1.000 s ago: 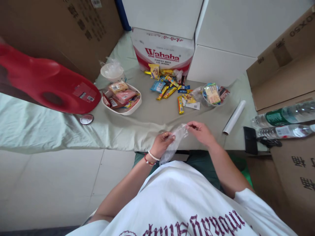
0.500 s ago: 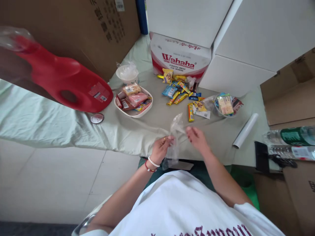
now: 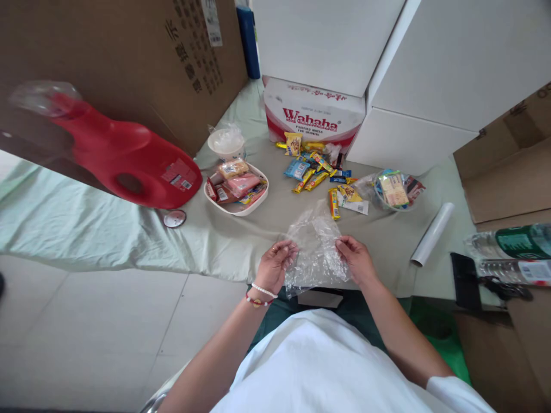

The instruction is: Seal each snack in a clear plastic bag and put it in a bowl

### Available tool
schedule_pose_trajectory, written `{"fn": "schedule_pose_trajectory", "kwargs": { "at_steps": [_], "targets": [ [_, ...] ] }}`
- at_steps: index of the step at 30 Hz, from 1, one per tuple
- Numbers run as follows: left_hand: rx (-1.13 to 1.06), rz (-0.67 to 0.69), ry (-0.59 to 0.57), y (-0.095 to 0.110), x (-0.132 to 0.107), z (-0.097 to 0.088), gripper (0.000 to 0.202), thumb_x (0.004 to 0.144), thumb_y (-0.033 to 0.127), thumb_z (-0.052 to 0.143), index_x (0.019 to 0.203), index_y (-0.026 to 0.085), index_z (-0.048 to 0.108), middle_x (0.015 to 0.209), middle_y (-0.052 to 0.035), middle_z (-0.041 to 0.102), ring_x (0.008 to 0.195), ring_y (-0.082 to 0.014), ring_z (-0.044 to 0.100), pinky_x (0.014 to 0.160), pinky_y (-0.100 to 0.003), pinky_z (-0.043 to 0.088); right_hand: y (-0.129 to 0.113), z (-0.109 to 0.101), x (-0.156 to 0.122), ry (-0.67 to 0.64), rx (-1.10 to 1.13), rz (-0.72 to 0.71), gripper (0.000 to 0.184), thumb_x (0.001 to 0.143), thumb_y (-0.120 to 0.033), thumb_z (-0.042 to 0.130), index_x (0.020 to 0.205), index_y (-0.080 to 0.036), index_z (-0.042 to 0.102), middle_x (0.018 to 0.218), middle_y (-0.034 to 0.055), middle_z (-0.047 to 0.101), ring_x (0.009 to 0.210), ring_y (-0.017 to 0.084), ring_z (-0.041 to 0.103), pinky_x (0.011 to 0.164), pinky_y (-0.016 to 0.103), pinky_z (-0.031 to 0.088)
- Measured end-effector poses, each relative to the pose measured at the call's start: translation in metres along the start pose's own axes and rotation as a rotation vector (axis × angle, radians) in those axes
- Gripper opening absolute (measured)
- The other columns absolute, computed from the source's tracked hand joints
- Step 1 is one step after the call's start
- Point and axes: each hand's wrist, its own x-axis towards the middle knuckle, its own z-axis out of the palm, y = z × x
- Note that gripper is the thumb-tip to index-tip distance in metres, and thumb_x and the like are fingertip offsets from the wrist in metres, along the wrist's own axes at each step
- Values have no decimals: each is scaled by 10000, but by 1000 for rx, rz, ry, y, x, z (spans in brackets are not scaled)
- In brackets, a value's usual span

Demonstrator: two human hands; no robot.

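Observation:
A clear, crinkled plastic bag (image 3: 313, 252) is stretched between my two hands at the table's front edge. My left hand (image 3: 276, 263) pinches its left side between thumb and fingers. On the other side my right hand (image 3: 355, 259) is closed on the bag's right edge. Just beyond the bag lie a small yellow snack packet (image 3: 334, 203) and several other wrapped snacks (image 3: 316, 169) in a loose pile. To the left, a white bowl (image 3: 246, 211) holds wrapped snacks, and a clear round container (image 3: 394, 192) on the right holds more.
A large red jug (image 3: 133, 155) leans at the left beside a round lid (image 3: 174, 218). Behind the snacks stands a Wahaha carton (image 3: 316, 112). A paper cup-like bowl (image 3: 226, 143) is further back. On the right are a white roll (image 3: 431, 235), a black phone (image 3: 465, 281) and plastic bottles (image 3: 516, 241).
The bag was bunched and narrow; now it is spread wide between my hands. My right hand has come down and grips its right edge. The view has shifted slightly.

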Motion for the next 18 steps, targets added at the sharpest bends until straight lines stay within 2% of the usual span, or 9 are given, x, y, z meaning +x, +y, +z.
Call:
{"fn": "schedule_pose_trajectory", "kwargs": {
  "at_steps": [3,5,8,9,11,12,14,16,18],
  "targets": [
    [148,-36,-28,1,2,-2,573,601,233,930,1109,176,672,1184,-137,757,1020,-240,751,849,-360,603,18,-6,-9,-60,-154,-26,412,798,-632,682,837,-223,661,671,-16,609,589,152,508,571,289,429],
    [373,89,37,2,2,-1,631,637,201,874,1215,188,622,1247,-156,717,1058,-266,734,861,-416,607,27,-9,-16,-56,-380,-131,321,854,-535,618,918,-228,686,781,21,668,702,196,596,688,337,504],
    [877,604,226,1,-1,3,626,723,160,780,1323,182,604,1350,-188,640,1230,-310,649,1042,-534,535,28,-13,-26,84,-733,-363,329,879,-339,574,1161,-210,684,1119,125,695,1016,279,651,930,440,535],
    [1040,801,229,0,-3,4,556,771,142,735,1314,184,628,1349,-185,641,1271,-310,623,1097,-543,494,25,-13,-29,124,-806,-427,343,896,-297,552,1202,-199,671,1166,148,675,1072,292,640,964,454,529],
    [1314,1087,47,-4,-8,6,416,867,106,627,1264,217,686,1275,-146,698,1284,-281,620,1145,-515,446,16,-8,-32,125,-881,-504,295,970,-266,486,1190,-195,670,1131,154,666,1076,290,641,962,438,533],
    [1420,1155,-86,-6,-9,7,388,904,99,585,1246,238,706,1232,-121,729,1271,-261,634,1148,-489,440,12,-4,-32,100,-901,-521,281,1008,-278,463,1180,-200,671,1105,145,670,1059,282,647,949,420,536],
    [1585,1170,-276,-11,-11,8,375,962,142,552,1284,259,705,1269,-98,749,1305,-242,630,1177,-466,412,6,8,-27,47,-951,-504,282,1038,-348,498,1215,-206,666,1121,138,679,1065,278,650,920,394,537],
    [1717,1086,-271,-16,-10,6,423,1001,273,560,1414,228,640,1456,-136,669,1424,-276,556,1251,-518,320,5,21,-17,4,-1017,-422,327,1000,-386,604,1267,-205,659,1169,141,688,1088,286,647,879,374,531],
    [1825,976,-219,-17,-7,-2,614,996,433,579,1551,177,513,1607,-195,521,1516,-333,461,1297,-605,191,7,29,-3,-42,-1028,-317,277,958,-338,656,1205,-218,693,1120,117,716,1034,267,656,829,340,509]
  ]
}}
